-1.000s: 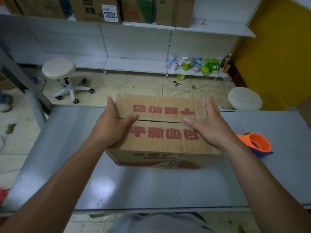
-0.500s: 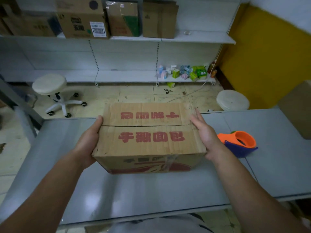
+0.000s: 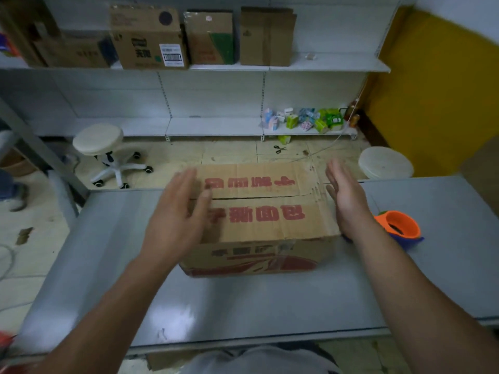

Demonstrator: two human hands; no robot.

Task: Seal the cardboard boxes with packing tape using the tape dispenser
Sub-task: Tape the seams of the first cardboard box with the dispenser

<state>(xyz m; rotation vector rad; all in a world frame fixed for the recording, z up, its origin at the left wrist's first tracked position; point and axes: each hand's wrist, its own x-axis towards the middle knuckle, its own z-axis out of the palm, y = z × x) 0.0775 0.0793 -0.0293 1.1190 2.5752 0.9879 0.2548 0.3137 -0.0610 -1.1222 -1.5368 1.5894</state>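
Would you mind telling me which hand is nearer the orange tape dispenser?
Right. The right hand hovers just left of the tape dispenser; the left hand is across the cardboard box.

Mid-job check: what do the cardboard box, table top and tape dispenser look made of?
Cardboard box: matte brown corrugated board, going by creased, frayed flaps. Table top: grey, semi-gloss, probably painted metal or laminate; it mirrors soft light. Tape dispenser: smooth orange and blue plastic, apparently, from its moulded shape.
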